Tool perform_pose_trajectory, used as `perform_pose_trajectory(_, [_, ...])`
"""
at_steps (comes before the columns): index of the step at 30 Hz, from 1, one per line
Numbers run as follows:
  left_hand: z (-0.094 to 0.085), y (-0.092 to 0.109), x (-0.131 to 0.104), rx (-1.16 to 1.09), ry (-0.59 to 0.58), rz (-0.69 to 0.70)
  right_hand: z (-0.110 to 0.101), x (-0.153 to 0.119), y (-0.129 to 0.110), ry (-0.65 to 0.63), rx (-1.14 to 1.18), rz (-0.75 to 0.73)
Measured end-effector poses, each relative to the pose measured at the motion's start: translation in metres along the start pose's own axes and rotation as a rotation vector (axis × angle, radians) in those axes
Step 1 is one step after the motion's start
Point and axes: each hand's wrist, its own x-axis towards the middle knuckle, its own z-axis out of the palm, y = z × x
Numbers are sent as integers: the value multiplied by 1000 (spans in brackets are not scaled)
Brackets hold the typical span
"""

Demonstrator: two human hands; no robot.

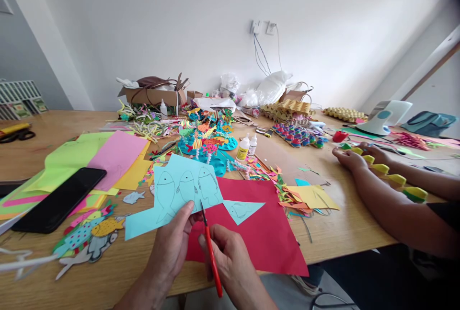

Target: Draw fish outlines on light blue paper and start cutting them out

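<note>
My left hand [172, 238] pinches the lower edge of a light blue paper sheet [183, 168] with three fish drawn on it in pencil. Red-handled scissors [212, 257] are gripped in my right hand [230, 255], their blade tips at the sheet's lower edge beside the left thumb. Below lies a red paper sheet [266, 233] on the table. A light blue paper triangle [244, 211] with one fish drawn on it rests on the red sheet, right of the scissors.
At left, a black phone [61, 200] lies over coloured papers, near several cut-out paper fish [97, 233]. Glue bottles [243, 148] stand before a colourful fish craft [208, 132]. Paper scraps [305, 195] lie rightward. Another person's hands [350, 159] hold a painted egg-carton strip [395, 179].
</note>
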Motion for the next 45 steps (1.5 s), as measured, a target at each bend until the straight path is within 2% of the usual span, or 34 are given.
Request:
perform_pose_trajectory(12, [-5,-4,1,16,12,-47,-2,-1,4,-15,5,-54])
perform_pose_trajectory(21, [-3,-5,-5,46,26,-47,-1,-2,2,-73,157,42])
perform_pose_trajectory(26, [-3,-6,-6,54,27,-66,0,-2,2,-47,164,56])
perform_pose_trajectory(33, [-3,-6,-4,35,51,-94,4,-2,12,-4,151,1])
perform_pose_trajectory(40, [-2,-8,-9,86,43,-119,1,-4,0,-82,240,105])
perform_pose_trajectory(45, [-4,-10,-11,86,23,-103,1,-5,-3,-66,241,104])
